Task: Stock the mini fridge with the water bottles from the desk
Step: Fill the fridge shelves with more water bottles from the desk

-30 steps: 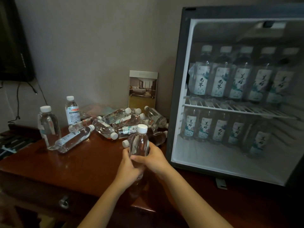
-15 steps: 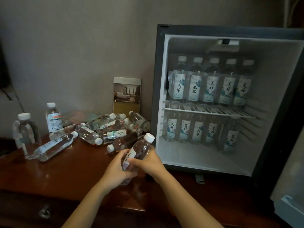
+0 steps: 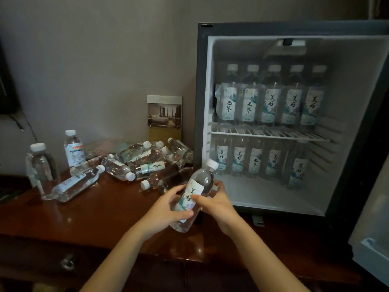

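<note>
Held bottle [image 3: 196,187]: clear plastic, white cap, white label with black brush characters over a blue-green print; tilted, cap pointing up and right.
Place: above the desk [image 3: 94,207], just in front of the fridge's lower left corner.
Left hand [image 3: 168,209]: fingers curled round the bottle's lower half, thumb across the label.
Right hand [image 3: 216,202]: fingers and thumb wrapped round the middle from the right.
Fridge [image 3: 202,81]: door open; five bottles upright on the wire shelf [image 3: 269,133], five more on the floor below.
Heap of bottles [image 3: 145,163]: lying on their sides on the desk, beside the fridge.
</note>
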`<act>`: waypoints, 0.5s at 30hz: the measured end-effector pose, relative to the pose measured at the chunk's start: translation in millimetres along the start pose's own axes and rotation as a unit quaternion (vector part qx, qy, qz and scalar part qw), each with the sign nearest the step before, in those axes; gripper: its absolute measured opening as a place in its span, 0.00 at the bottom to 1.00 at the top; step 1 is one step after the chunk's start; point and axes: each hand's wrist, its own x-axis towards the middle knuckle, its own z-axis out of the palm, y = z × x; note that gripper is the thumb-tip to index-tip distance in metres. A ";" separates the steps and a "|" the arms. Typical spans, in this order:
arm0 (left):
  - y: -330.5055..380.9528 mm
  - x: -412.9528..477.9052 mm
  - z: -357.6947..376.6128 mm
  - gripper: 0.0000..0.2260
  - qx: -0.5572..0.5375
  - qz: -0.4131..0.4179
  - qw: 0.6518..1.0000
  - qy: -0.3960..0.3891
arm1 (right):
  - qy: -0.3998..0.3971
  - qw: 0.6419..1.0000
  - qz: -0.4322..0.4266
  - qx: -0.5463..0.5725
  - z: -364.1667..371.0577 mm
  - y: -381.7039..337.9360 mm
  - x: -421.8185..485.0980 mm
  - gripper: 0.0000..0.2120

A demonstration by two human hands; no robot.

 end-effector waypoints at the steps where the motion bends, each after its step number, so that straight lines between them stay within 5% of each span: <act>1: 3.4 2.3 4.7 0.34 0.013 0.005 1.000 0.003 | -0.005 1.000 -0.006 0.008 -6.0 0.2 -2.1 0.28; 9: 11.8 27.9 56.4 0.38 0.046 0.027 0.997 -0.056 | 0.021 0.998 -0.044 -0.025 -55.7 -1.7 -24.8 0.26; 15: 28.4 60.8 101.7 0.34 0.024 0.057 0.998 -0.029 | 0.098 0.992 -0.051 0.066 -90.6 -16.2 -22.5 0.18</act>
